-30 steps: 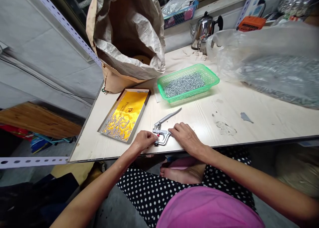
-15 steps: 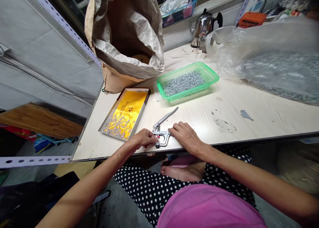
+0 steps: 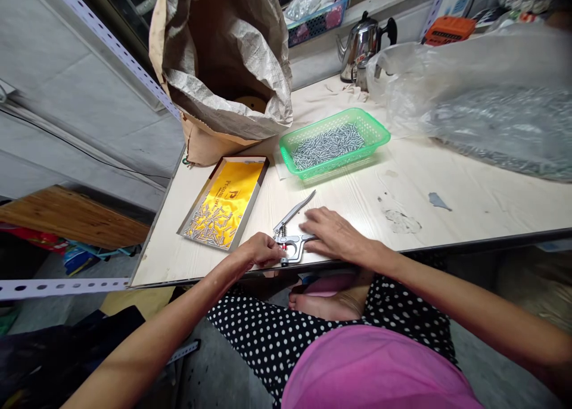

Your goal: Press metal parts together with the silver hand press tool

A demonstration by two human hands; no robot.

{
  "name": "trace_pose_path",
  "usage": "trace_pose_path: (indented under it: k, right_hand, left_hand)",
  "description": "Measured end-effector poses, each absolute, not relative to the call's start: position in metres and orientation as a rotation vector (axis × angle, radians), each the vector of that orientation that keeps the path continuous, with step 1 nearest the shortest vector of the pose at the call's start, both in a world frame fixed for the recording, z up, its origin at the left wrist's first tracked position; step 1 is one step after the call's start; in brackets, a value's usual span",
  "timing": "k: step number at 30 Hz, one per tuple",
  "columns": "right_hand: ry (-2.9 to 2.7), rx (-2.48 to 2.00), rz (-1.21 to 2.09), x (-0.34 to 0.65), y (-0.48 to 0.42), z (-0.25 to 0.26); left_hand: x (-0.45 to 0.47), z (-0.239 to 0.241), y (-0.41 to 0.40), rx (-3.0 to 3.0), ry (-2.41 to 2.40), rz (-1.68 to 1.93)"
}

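Silver snap fastener pliers (image 3: 295, 240) lie near the table's front edge, their handles spread and a spring between them. At the jaw end, my left hand (image 3: 266, 249) is closed in a pinch; whatever it holds is too small or hidden to name. A bit of red shows in the jaws by the fingertips. My right hand (image 3: 333, 233) has its fingers apart around the end of the lower handle, not wrapped round it. Left of the pliers is a shallow box (image 3: 259, 202) with a yellow lining and many small metal pins.
A green plastic basket (image 3: 379, 136) of small metal pins stands behind the pliers. A large open sack (image 3: 268, 99) is at the back left. On the right lies a clear plastic bag (image 3: 491, 117) of metal parts. A metal kettle (image 3: 364, 43) stands at the back.
My right hand's fingers have loosened and spread from the lower handle. My left hand stays pinched at the jaws. The view has shifted slightly.
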State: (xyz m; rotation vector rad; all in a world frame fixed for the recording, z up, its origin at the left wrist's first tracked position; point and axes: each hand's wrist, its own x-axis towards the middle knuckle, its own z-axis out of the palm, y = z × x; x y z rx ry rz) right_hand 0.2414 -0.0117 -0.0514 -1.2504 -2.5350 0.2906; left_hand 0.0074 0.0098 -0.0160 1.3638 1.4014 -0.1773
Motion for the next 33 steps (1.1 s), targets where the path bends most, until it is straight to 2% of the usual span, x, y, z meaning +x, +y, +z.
trace_pose_path:
  k: [9, 19, 24, 27, 33]
  right_hand:
    - [-2.804, -1.207, 0.283, 0.252, 0.043, -0.043]
    - [-2.932, -1.238, 0.278, 0.241, 0.047, -0.027]
    - [-2.918, -1.249, 0.314, 0.240, 0.040, -0.026]
    - [-2.886, -1.249, 0.316, 0.241, 0.036, -0.030]
    - [-2.869, -1.309, 0.423, 0.251, 0.031, -0.020]
  left_hand:
    - [0.009, -0.017, 0.011, 1.347, 1.428, -0.193]
    - [0.016, -0.005, 0.004, 1.366, 1.509, -0.232]
    - [0.030, 0.008, -0.012, 1.981, 1.757, -0.160]
    - [0.044, 0.004, -0.015, 2.382, 1.631, -0.069]
    - [0.066, -0.009, 0.009, 2.602, 1.397, -0.273]
